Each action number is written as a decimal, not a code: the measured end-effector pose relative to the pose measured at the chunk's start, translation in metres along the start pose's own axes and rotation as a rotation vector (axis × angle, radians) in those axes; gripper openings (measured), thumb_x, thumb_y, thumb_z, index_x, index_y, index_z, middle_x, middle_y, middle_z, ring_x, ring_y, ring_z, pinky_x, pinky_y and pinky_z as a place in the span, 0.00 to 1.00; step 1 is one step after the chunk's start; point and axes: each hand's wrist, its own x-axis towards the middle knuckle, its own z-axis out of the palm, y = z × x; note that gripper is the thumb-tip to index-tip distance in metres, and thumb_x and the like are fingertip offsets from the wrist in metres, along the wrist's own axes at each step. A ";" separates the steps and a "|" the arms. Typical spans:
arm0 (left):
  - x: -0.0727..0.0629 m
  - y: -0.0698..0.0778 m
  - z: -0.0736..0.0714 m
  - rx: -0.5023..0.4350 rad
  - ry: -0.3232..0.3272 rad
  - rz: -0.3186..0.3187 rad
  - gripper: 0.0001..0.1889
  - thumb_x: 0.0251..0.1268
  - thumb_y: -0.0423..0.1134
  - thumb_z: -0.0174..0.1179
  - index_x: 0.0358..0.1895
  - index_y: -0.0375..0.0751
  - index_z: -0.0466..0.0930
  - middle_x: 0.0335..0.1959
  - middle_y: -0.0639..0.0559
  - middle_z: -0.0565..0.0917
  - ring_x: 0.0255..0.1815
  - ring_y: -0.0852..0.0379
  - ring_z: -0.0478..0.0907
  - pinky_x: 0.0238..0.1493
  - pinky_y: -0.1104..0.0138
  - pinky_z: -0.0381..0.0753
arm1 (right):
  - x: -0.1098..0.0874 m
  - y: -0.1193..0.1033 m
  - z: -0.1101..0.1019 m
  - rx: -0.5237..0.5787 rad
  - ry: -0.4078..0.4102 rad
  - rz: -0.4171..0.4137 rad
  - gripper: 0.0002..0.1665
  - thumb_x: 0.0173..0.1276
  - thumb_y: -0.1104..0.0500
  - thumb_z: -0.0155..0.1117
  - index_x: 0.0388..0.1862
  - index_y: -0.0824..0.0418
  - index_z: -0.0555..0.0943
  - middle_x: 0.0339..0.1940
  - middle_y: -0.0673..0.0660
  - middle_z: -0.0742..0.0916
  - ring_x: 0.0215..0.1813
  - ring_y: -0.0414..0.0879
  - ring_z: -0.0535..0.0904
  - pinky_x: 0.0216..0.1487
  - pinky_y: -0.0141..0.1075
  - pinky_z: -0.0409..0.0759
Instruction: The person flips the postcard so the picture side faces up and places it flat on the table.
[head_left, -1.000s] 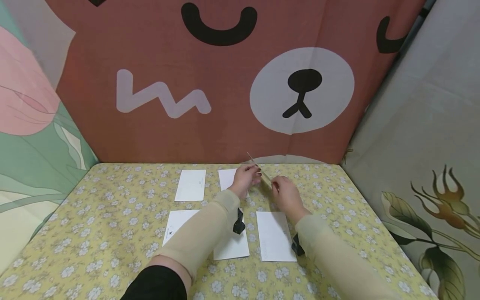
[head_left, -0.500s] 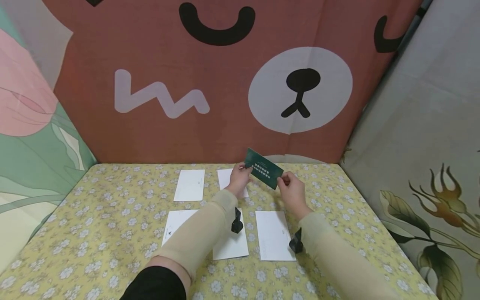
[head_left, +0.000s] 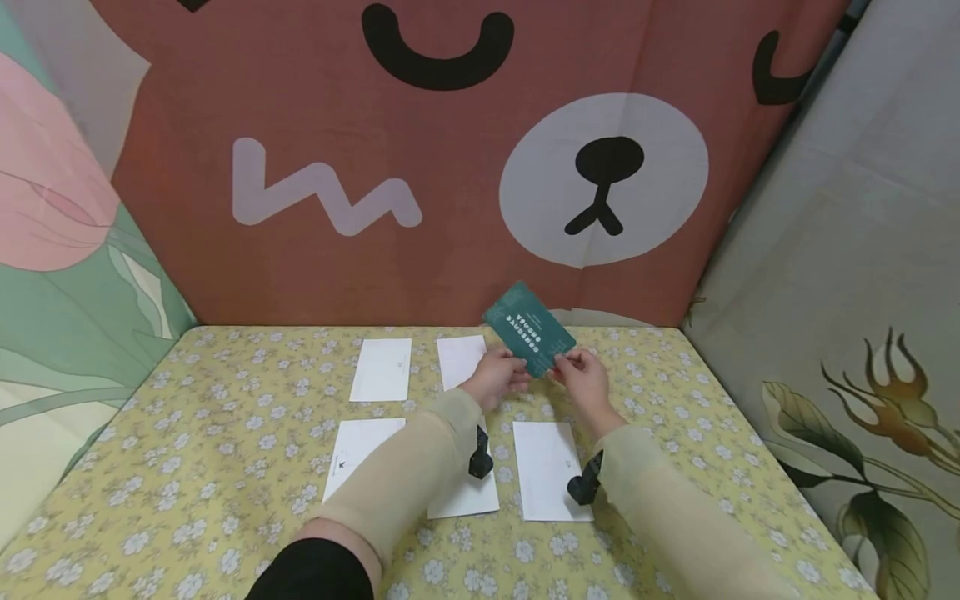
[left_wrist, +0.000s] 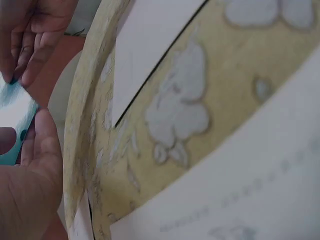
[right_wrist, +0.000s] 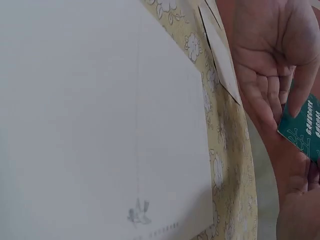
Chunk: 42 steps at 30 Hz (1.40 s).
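Observation:
A green postcard (head_left: 529,329) with pale lettering is held up over the far part of the table, tilted, its printed side towards me. My left hand (head_left: 495,377) pinches its lower corner. At the right corner, the thumb and fingers of my right hand (head_left: 587,383) grip it. In the left wrist view the left thumb lies over the postcard (left_wrist: 11,107), which shines with glare. The right wrist view shows the left hand (right_wrist: 275,55) above and the right hand (right_wrist: 300,210) below, both at the postcard's edges.
Several white postcards lie on the flowered yellow tablecloth (head_left: 225,450): back left (head_left: 381,370), back middle (head_left: 459,358), front left (head_left: 363,446), front middle (head_left: 465,492) and front right (head_left: 551,471). My left forearm overlaps some. A brown printed curtain (head_left: 420,275) hangs behind.
The postcard, first edge-on, has turned its green face to me and then rotated to a steeper slant. The left hand has shifted from its upper left corner to a lower one.

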 end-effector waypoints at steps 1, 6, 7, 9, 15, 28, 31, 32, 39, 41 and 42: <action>0.000 -0.001 0.002 -0.009 -0.006 -0.003 0.11 0.80 0.27 0.50 0.58 0.27 0.73 0.37 0.45 0.80 0.37 0.55 0.81 0.52 0.59 0.85 | 0.000 0.001 0.001 0.023 0.005 0.012 0.06 0.80 0.65 0.58 0.41 0.67 0.73 0.38 0.57 0.82 0.44 0.49 0.85 0.58 0.47 0.82; 0.001 -0.004 0.004 -0.027 -0.013 -0.002 0.15 0.79 0.25 0.51 0.63 0.28 0.72 0.39 0.45 0.81 0.37 0.53 0.82 0.48 0.61 0.85 | 0.001 0.002 0.001 0.054 0.014 0.034 0.06 0.79 0.65 0.58 0.41 0.67 0.72 0.37 0.57 0.83 0.42 0.47 0.86 0.57 0.46 0.83; 0.001 -0.005 0.004 -0.022 -0.018 0.001 0.16 0.79 0.25 0.51 0.65 0.29 0.72 0.39 0.45 0.82 0.37 0.53 0.82 0.46 0.62 0.85 | 0.001 0.003 0.000 0.056 0.014 0.037 0.07 0.79 0.65 0.58 0.40 0.67 0.72 0.37 0.57 0.83 0.42 0.47 0.86 0.57 0.46 0.83; 0.001 -0.005 0.003 -0.009 -0.038 0.003 0.17 0.80 0.26 0.50 0.67 0.31 0.72 0.40 0.45 0.84 0.37 0.54 0.83 0.42 0.64 0.85 | 0.002 0.004 -0.001 0.063 0.012 0.042 0.07 0.79 0.65 0.58 0.39 0.66 0.71 0.37 0.57 0.84 0.43 0.48 0.86 0.56 0.45 0.84; 0.001 -0.002 -0.002 0.017 -0.106 0.000 0.20 0.82 0.28 0.47 0.72 0.35 0.68 0.46 0.42 0.85 0.33 0.57 0.83 0.39 0.66 0.83 | 0.003 0.004 -0.005 0.075 -0.003 0.060 0.06 0.79 0.64 0.58 0.43 0.67 0.72 0.39 0.57 0.84 0.43 0.49 0.86 0.52 0.42 0.85; 0.001 -0.007 -0.017 0.066 -0.048 0.005 0.13 0.76 0.26 0.54 0.56 0.40 0.64 0.26 0.48 0.73 0.22 0.57 0.61 0.28 0.64 0.62 | 0.008 0.004 -0.013 0.015 0.001 0.097 0.15 0.81 0.63 0.57 0.60 0.68 0.73 0.51 0.58 0.80 0.43 0.41 0.80 0.59 0.46 0.80; 0.000 -0.005 -0.020 0.067 -0.033 0.032 0.11 0.78 0.26 0.53 0.56 0.40 0.67 0.29 0.45 0.75 0.24 0.56 0.66 0.29 0.64 0.67 | 0.010 0.003 -0.015 0.005 -0.017 0.096 0.22 0.81 0.63 0.56 0.70 0.67 0.70 0.57 0.61 0.80 0.45 0.41 0.80 0.59 0.44 0.80; -0.001 -0.005 -0.021 0.067 -0.030 0.038 0.11 0.79 0.27 0.52 0.58 0.39 0.69 0.30 0.45 0.76 0.25 0.56 0.68 0.30 0.65 0.69 | 0.010 0.003 -0.016 0.001 -0.023 0.096 0.25 0.81 0.63 0.56 0.73 0.66 0.68 0.59 0.61 0.79 0.45 0.41 0.80 0.59 0.44 0.80; -0.002 -0.002 -0.032 0.062 -0.017 -0.003 0.20 0.82 0.27 0.47 0.71 0.39 0.73 0.43 0.43 0.76 0.31 0.55 0.78 0.39 0.63 0.85 | 0.012 0.000 -0.026 0.022 -0.007 0.065 0.37 0.80 0.64 0.57 0.83 0.62 0.56 0.46 0.57 0.79 0.36 0.37 0.80 0.55 0.42 0.83; -0.002 0.000 -0.035 0.080 0.009 -0.007 0.20 0.82 0.28 0.48 0.71 0.39 0.74 0.44 0.43 0.75 0.30 0.56 0.77 0.37 0.63 0.84 | 0.012 -0.001 -0.028 0.026 0.010 0.050 0.33 0.81 0.64 0.56 0.80 0.65 0.60 0.43 0.56 0.78 0.35 0.37 0.80 0.53 0.41 0.83; -0.001 0.001 -0.036 0.089 0.029 -0.002 0.19 0.82 0.29 0.48 0.70 0.38 0.74 0.44 0.43 0.76 0.29 0.56 0.76 0.36 0.64 0.83 | 0.012 -0.001 -0.029 0.027 0.019 0.048 0.29 0.81 0.64 0.56 0.77 0.66 0.64 0.43 0.56 0.79 0.35 0.37 0.80 0.53 0.41 0.83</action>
